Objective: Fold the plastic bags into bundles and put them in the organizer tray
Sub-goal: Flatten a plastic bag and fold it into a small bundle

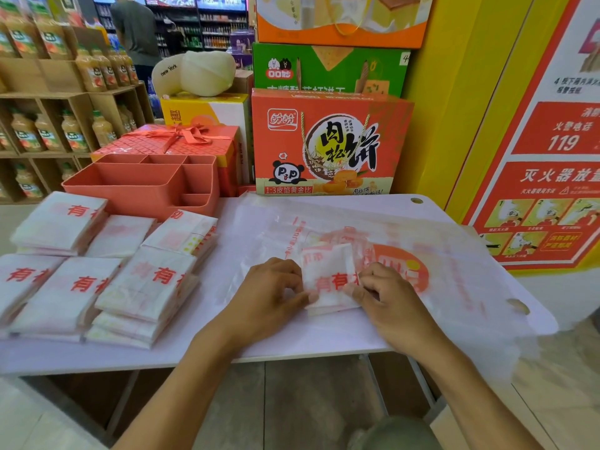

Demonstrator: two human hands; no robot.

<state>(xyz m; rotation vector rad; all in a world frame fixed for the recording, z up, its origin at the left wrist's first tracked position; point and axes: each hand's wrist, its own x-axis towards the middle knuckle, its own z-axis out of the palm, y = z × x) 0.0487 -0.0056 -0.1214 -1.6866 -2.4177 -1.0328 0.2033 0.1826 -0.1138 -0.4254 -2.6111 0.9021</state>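
Grip: left hand (269, 287), right hand (389, 297) pinch one bundle (328, 277); six stacks (146, 287), one tray (136, 193).

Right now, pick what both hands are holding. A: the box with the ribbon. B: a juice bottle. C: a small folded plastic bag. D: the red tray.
C: the left hand and the right hand each pinch an edge of the small folded bag, which lies on a spread-out bag on the table; the tray stands apart from both hands.

Folded bundles (107, 271) left on table (324, 336); organizer tray (143, 183) behind, seemingly empty.
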